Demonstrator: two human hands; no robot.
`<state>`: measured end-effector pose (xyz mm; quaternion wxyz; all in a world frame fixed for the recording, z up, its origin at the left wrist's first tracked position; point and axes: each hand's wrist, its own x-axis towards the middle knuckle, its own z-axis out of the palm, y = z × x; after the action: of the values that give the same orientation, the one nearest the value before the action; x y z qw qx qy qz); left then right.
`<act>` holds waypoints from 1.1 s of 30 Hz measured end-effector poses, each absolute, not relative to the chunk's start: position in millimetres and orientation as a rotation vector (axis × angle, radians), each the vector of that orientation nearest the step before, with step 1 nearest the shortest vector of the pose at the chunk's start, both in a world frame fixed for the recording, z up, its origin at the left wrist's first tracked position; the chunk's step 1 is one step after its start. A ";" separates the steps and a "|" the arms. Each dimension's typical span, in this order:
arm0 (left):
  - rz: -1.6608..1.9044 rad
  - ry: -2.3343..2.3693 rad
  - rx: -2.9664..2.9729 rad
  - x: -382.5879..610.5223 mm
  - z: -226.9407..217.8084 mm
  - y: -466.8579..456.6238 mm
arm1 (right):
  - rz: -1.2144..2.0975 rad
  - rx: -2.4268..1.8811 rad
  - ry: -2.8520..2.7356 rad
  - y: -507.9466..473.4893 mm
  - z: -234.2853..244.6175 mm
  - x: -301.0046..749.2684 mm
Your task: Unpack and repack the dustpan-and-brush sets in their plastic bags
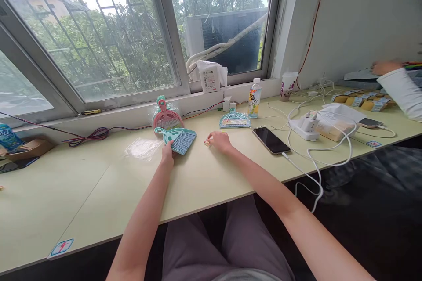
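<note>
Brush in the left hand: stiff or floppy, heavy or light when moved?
Handle end of the brush is probably stiff; it looks like flat molded plastic. The bristles likely flex if pushed, being long and thin. Probably light: slim body, held near one edge by the left hand alone.

A mint-green brush (176,138) with blue-grey bristles (185,142) is held at the tabletop (194,184), its bristles pointed rightward toward a small, pale, partly hidden item (207,143) nearby.
</note>
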<state>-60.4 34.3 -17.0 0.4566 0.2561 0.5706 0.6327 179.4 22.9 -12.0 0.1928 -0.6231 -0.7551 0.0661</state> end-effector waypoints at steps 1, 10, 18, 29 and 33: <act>1.566 1.390 0.638 -59.7 -16.5 33.6 | 0.152 -1.780 -2.089 23.6 -13.7 180.0; 1.456 1.332 0.789 -54.4 -14.3 29.6 | 0.246 -1.768 -2.194 25.0 -18.8 182.2; 1.396 1.202 0.888 -48.5 -18.0 25.0 | 0.387 -1.727 -1.579 18.0 1.3 182.0; 1.219 0.865 1.073 -24.9 -8.2 4.4 | 0.264 -1.409 -2.065 3.4 -9.0 148.2; 1.206 0.882 1.086 -26.4 -13.2 6.5 | 0.331 -1.403 -2.257 2.9 -19.8 139.8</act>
<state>-26.4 6.5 -13.2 0.6030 0.4690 0.3808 0.5210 139.8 2.9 -19.8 0.2298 -0.5101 -0.8201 0.1201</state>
